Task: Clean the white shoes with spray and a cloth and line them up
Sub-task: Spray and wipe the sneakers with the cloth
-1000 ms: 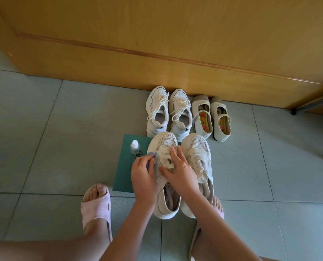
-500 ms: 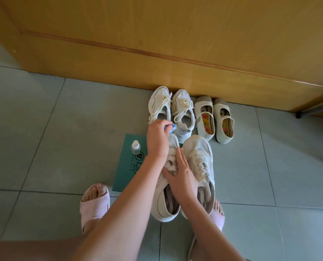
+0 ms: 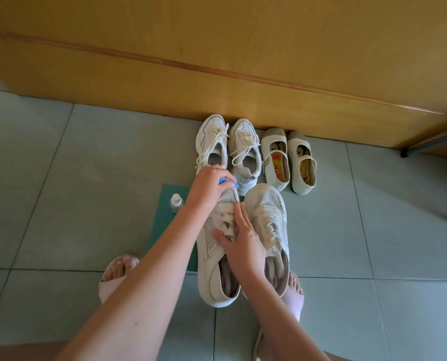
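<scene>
Tiled floor (image 3: 60,178), white mesh shoe (image 3: 212,246) lying on it, right hand (image 3: 244,243) flat on the laces with fingers (image 3: 239,217) extended, left hand (image 3: 208,188) at the toe, spray bottle (image 3: 176,201) beside it, blue cloth (image 3: 227,181) pinched in the curled left fingers.

— What hems in the left hand (image 3: 208,187)?
— Laced sneakers (image 3: 213,142) just beyond its fingers, a bottle (image 3: 176,202) left of its wrist.
— And open passage?
— Tiled floor (image 3: 87,183) to its left; more floor right of the right hand (image 3: 244,242).

Bottle (image 3: 176,201) on mat (image 3: 163,225), left of sneaker (image 3: 211,239)
</scene>
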Demonstrator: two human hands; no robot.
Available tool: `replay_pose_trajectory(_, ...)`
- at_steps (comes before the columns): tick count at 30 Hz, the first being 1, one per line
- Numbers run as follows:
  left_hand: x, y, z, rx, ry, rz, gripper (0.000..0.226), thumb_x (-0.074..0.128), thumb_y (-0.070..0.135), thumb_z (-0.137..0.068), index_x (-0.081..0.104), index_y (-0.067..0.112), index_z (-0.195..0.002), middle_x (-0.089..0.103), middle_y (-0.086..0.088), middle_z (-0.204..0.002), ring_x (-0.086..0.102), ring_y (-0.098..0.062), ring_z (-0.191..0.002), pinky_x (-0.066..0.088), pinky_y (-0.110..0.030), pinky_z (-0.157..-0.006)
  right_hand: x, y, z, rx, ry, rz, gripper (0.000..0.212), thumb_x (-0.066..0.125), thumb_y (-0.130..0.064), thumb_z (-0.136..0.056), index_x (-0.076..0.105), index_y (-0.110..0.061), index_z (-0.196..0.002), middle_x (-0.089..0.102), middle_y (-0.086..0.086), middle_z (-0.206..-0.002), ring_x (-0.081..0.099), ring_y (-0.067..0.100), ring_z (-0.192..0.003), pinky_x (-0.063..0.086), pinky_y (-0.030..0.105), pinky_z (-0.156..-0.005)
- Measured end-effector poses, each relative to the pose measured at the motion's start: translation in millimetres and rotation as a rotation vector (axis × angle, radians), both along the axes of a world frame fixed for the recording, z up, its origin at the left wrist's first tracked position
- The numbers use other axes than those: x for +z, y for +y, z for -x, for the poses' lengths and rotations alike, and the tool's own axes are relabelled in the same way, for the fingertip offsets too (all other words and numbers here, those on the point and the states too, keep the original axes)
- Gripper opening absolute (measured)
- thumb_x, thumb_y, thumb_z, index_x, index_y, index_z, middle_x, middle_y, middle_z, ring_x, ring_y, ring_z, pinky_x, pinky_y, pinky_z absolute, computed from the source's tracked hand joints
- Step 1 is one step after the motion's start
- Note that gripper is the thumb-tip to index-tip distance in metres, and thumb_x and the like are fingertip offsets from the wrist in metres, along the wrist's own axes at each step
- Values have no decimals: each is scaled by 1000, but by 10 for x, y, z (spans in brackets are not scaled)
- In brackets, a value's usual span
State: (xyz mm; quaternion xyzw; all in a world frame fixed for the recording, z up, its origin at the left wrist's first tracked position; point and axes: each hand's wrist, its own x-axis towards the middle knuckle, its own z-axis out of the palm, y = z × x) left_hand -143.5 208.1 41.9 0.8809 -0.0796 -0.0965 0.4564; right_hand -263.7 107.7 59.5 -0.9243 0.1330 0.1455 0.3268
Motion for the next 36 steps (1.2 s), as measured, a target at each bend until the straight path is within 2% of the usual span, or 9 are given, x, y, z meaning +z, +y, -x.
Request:
replay_pose_trajectory(6,-89,-18,273,303,-120,-13,9,68,14,-84,73,11,-90,68,-4,-92,60,-20,-86,47,-25,-76,-7,-9,5,-7,-7,5,81,59,-50,-86,11,-36,-150,8,-27,-154,48,5,-123,53,31,-82)
replay_pose_trajectory(9,-96,-45,410,406,-160,-42,8,68,16,-85,72,13,-91,66,-3,-91,57,-20,-87,43,-22,-73,-8,-13,-5,1,-4,13,80,58,-51,-86,12,-35,-150,9,-25,-154,46,7,-128,52,33,-86)
replay_pose_trajectory(16,-114,-22,621,525,-111,1,12,65,16,-87,71,11,-96,66,-4,-97,61,-15,-86,36,-10,-73,-18,-15,-10,4,-3,23,80,57,-53,-86,12,-36,-150,10,-25,-155,48,10,-127,52,34,-87)
replay_pose_trajectory(22,-101,-95,787,587,-118,4,15,60,13,-91,70,8,-100,66,-6,-99,60,-20,-92,36,-13,-76,2,-15,-13,-3,-13,0,80,58,-52,-86,15,-34,-150,13,-22,-155,48,10,-127,51,30,-86)
replay_pose_trajectory(28,-145,-63,916,671,-93,129,16,59,13,-91,71,7,-101,67,-5,-100,58,-9,-89,35,1,-77,29,-10,-9,6,-3,15,81,59,-50,-86,12,-34,-151,13,-22,-155,47,10,-126,50,26,-85)
replay_pose_trajectory(36,-124,-80,1025,788,-16,262,17,61,12,-90,70,8,-103,66,-4,-101,60,-8,-91,41,-3,-78,43,-15,-25,31,16,8,84,61,-49,-86,11,-30,-151,11,-20,-156,44,11,-130,49,24,-82)
